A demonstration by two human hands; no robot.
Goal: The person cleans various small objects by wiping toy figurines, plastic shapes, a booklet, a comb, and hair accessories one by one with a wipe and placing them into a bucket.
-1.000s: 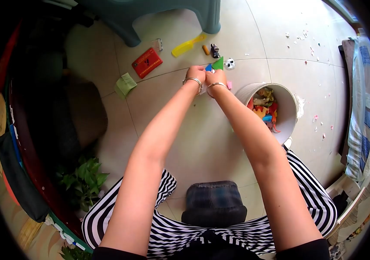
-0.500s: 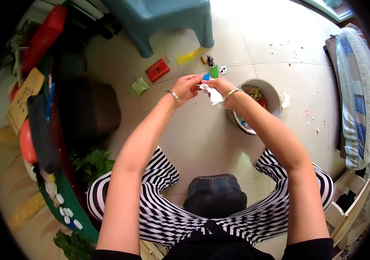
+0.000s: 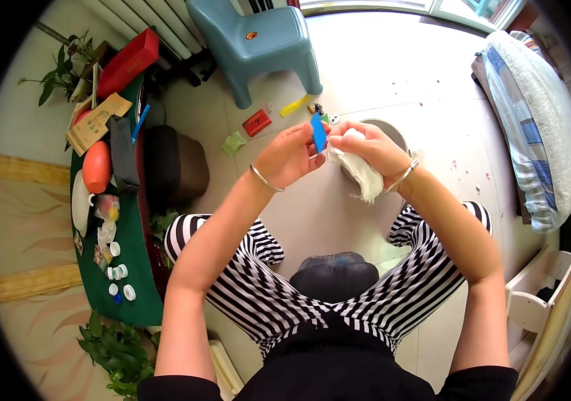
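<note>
My left hand [image 3: 287, 157] pinches a thin flat blue piece [image 3: 318, 135] upright between thumb and fingers. Close beside it, my right hand [image 3: 377, 150] is closed on a crumpled white tissue [image 3: 359, 175] that hangs down from the fingers. The fingertips of both hands nearly meet; whether they touch is unclear. A bucket [image 3: 394, 129] stands on the floor under my right hand, which mostly hides it. Just beyond the hands on the floor are a green piece [image 3: 325, 118] and a small black-and-white ball [image 3: 334, 119].
Farther out lie a red box [image 3: 256, 123], a yellow strip [image 3: 295, 105] and a light green packet [image 3: 234, 143]. A blue-grey plastic chair [image 3: 275, 50] stands ahead. A cluttered green-topped table [image 3: 135, 311] is at left, bedding [image 3: 552, 127] at right. Scraps dot the floor.
Both hands have come up and nearer to me. The blue piece now shows clearly in my left hand, and more of the tissue hangs from my right. The view has tilted upward.
</note>
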